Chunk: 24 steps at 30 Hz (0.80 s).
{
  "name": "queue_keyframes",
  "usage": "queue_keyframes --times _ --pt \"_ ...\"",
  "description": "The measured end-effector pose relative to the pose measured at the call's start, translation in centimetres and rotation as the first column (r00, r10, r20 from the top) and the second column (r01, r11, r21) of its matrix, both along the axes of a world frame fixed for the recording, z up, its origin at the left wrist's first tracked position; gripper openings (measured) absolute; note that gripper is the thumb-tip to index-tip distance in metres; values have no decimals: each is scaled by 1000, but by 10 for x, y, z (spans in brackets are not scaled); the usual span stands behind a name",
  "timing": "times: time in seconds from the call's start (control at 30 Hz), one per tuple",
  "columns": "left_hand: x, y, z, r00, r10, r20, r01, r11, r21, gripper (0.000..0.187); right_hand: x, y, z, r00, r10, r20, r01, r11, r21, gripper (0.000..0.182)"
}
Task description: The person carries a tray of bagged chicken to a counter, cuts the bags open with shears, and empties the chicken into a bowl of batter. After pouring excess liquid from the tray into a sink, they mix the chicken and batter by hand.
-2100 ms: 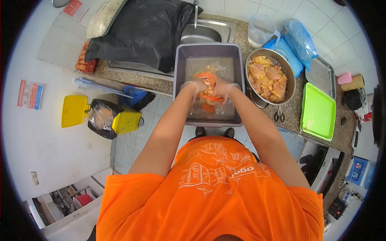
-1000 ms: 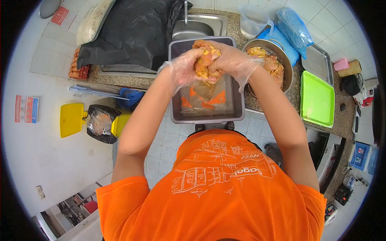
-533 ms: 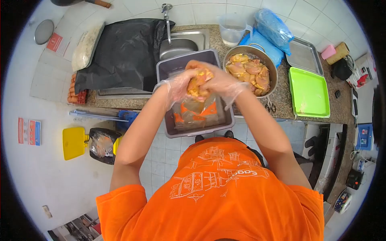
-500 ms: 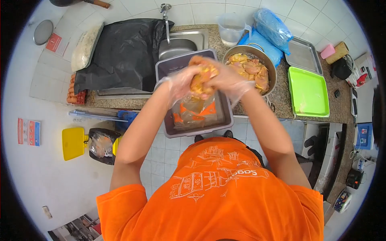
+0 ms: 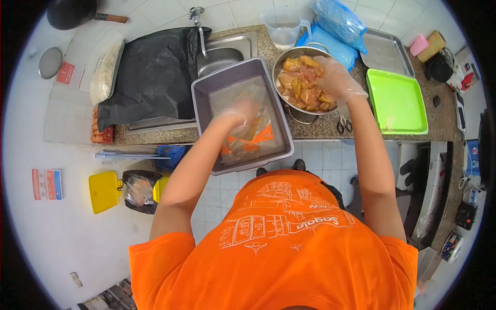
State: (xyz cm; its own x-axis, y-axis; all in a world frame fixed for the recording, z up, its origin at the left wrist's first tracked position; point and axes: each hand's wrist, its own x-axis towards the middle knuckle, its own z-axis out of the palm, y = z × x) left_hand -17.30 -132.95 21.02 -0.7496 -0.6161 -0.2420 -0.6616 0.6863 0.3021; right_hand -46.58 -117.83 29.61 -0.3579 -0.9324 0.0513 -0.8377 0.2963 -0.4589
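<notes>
My left hand (image 5: 242, 114), in a clear plastic glove, reaches down into a grey plastic tub (image 5: 285, 121). Its fingers are smeared by motion over a clear plastic bag with orange print (image 5: 258, 135) on the tub's bottom. My right hand (image 5: 333, 78), gloved the same way, is at the right side of a round metal pot (image 5: 277, 87). Raw, yellow-marinated chicken pieces (image 5: 305, 88) fill the pot. The right fingertips touch or hover over the chicken; blur and glove hide whether they grip a piece.
Behind the tub are a sink (image 5: 219, 61) and tap (image 5: 200, 33), with a black plastic sheet (image 5: 152, 77) to the left. A measuring jug (image 5: 283, 35), blue bags (image 5: 338, 26), scissors (image 5: 343, 124), a green tray (image 5: 398, 103) and a metal tray (image 5: 386, 54) surround the pot.
Both hands were together above the tub around a chicken piece. The right has moved right to the pot, the left down into the tub. More chicken shows heaped in the pot.
</notes>
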Motion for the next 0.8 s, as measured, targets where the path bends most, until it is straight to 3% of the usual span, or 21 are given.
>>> queue_keyframes --times 0.1,0.17,0.2,0.33,0.5,0.57,0.6,0.63,0.67,0.7,0.8 --pt "0 15 -20 862 -49 505 89 995 -55 42 34 -3 7 997 63 48 -57 992 -116 52" --pt "1 8 -43 922 139 362 -89 984 -152 36 63 -6 23 980 128 150 -107 984 -139 49" --pt "-1 0 -53 934 225 279 -176 966 -190 32 68 -5 22 977 181 110 -152 960 -234 47" --pt "-2 -24 -52 914 123 388 -105 992 -67 30 80 -7 21 947 204 249 -174 975 -135 45" --pt "6 -38 -96 911 109 398 -67 991 -117 28 79 -7 11 933 210 292 -192 977 -87 44" --pt "3 -31 -74 899 259 353 -296 953 56 28 81 -5 10 915 223 336 -207 975 -83 43" --pt "2 -27 -62 879 336 339 -401 905 144 28 82 -5 10 905 231 357 -215 973 -82 42" --pt "6 -21 -61 801 577 159 -580 685 440 28 83 -5 6 889 227 398 -207 974 -92 41" --pt "15 -12 -61 600 798 64 -583 381 717 30 85 -6 0 870 226 439 -202 974 -102 40" --pt "23 -4 -61 319 945 75 -406 65 911 32 88 -7 -5 849 226 478 -197 974 -110 39" --pt "47 7 -24 465 885 -26 -419 246 874 45 103 -8 -10 833 296 468 -257 955 -146 39"
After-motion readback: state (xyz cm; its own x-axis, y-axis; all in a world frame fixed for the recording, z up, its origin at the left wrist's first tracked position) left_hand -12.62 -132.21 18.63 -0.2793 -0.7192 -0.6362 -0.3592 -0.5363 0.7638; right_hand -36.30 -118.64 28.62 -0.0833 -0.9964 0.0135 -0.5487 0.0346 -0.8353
